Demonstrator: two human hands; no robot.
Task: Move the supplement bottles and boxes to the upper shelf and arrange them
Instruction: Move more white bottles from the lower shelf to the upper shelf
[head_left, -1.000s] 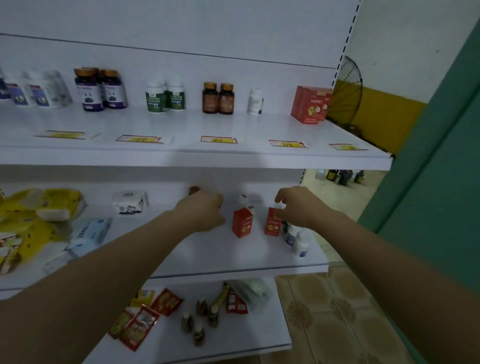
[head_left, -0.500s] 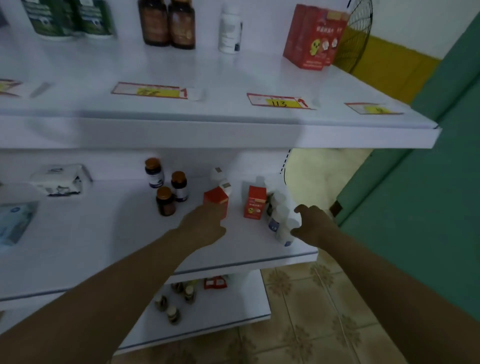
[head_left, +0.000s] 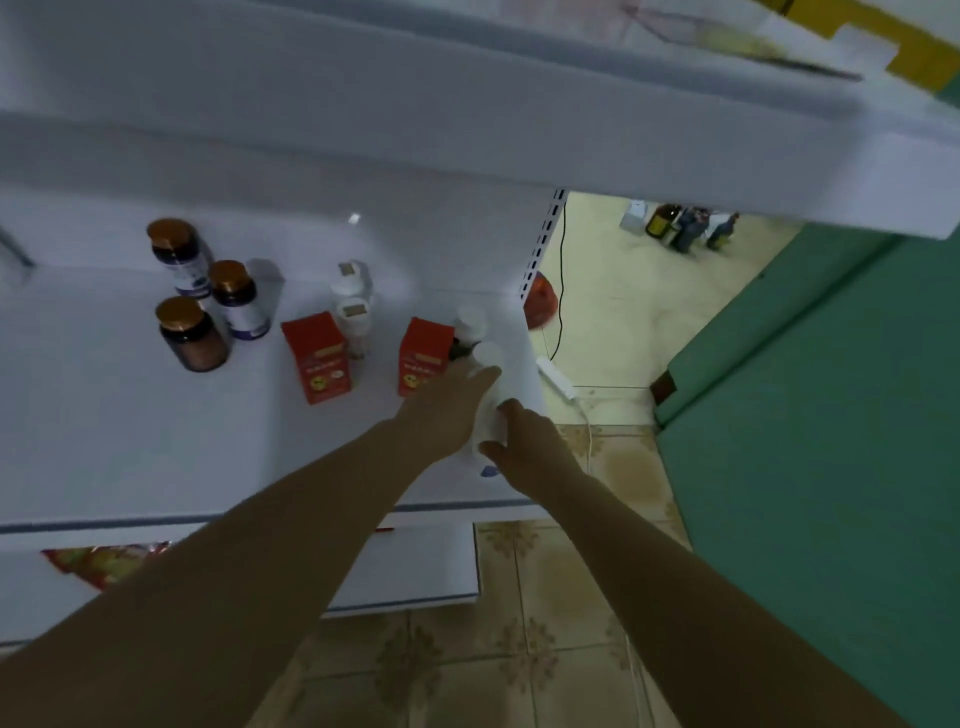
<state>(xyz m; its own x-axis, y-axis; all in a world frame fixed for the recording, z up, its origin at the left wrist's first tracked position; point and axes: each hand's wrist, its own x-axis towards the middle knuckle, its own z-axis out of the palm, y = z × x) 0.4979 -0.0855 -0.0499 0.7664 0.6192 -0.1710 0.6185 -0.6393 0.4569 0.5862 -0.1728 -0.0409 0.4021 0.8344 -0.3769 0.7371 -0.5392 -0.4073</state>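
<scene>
white bottles (head_left: 487, 355), white-capped, blurred | left hand (head_left: 441, 410) touching, grip unclear | right hand (head_left: 524, 448) seemingly pinching one

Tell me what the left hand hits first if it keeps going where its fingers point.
The left hand would first meet the white-capped white plastic bottle beside a red cardboard box; its fingertips look nearly on it, though depth is unclear.
</scene>
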